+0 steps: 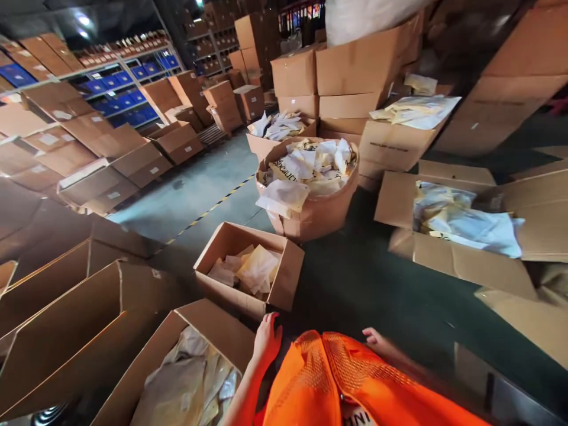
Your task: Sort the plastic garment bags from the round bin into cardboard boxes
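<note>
Stacked cartons (66,136) are crowding the left side of a warehouse, and metal shelving with blue bins (113,81) is running along behind them. Yellow-and-black tape (213,208) is crossing the dark green floor (377,284) on a slant. Before the wearer, a small open carton (286,278) is standing on the floor, and pale, flat packets (260,269) are lying loosely inside it, well below its rim. Just beyond, a large bulging carton (315,219) is brimming with white and yellowish packets (302,163), one of them drooping over its near edge.

At the lower left, another open carton (217,325) is holding a heap of dull, tan-grey packets (181,378). To the right, a carton with spread flaps (474,260) is filling with a bluish-white pile (479,225), part of it spilling across the flap. Farther back, more packets are resting on top of a tall carton (394,145).

The wearer is showing an orange mesh vest (306,378) at the bottom of the view. The left hand (268,340) is reaching forward with its fingers loosely extended and gripping nothing visible; it is appearing right at the small open carton's near corner, though whether it is touching I cannot tell. The right hand (373,337) is hovering over the floor, fingers loosely curled; whether it is holding anything I cannot tell.
</note>
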Motion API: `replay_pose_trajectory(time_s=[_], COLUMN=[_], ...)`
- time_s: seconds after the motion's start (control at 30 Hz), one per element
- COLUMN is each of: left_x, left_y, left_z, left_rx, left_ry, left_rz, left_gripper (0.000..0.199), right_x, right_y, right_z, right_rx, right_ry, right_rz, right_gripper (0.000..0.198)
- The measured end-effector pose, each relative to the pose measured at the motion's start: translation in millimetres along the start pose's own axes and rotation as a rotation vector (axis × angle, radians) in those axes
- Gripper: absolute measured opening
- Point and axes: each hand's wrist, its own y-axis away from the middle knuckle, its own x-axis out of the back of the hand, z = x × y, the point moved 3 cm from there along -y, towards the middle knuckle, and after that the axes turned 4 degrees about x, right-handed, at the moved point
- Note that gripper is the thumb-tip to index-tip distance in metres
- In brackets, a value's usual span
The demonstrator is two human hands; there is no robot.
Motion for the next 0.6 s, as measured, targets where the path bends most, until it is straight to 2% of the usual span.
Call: replay_pose_trajectory(time_s=[0.1,0.17,0.23,0.33,0.47,0.53,0.6], left_x=[-49.6,-69.9,-77.9,-72.5,-54.7,-46.2,-38.1], left_y=[-24.5,-39.7,-59.9,-104.7,-185.7,-228.0,-266.4], left_z=[52.9,70.8,79.9,91.1,121.9,145.8,173.2], left_rx=[-0.024,0.006,0.062,0.162,0.31,0.365,0.382], left_ry=[0.181,0.232,0.292,0.406,0.575,0.638,0.675], left_rz=[-0.114,-0.133,-0.104,0.004,0.146,0.19,0.225], left_gripper=[0.036,0.034,0.032,0.032,0.045,0.048,0.047], right_x=[37.6,51.3,55.4,49.0,48.8,65.7,95.4], right_y=[-36.4,-68.4,-102.3,-147.3,-187.1,-203.2,-221.1], right_z=[-25.8,-63.4,-106.9,-164.2,-209.4,-223.8,-237.5], right_rx=[0.067,0.135,0.171,0.195,0.261,0.291,0.331], right_ry=[-0.02,-0.047,-0.088,-0.111,-0.064,-0.035,-0.025], right_rz=[0.002,-0.016,-0.055,-0.134,-0.278,-0.341,-0.342], right_gripper=[0.048,0.057,0.054,0.042,0.033,0.032,0.032])
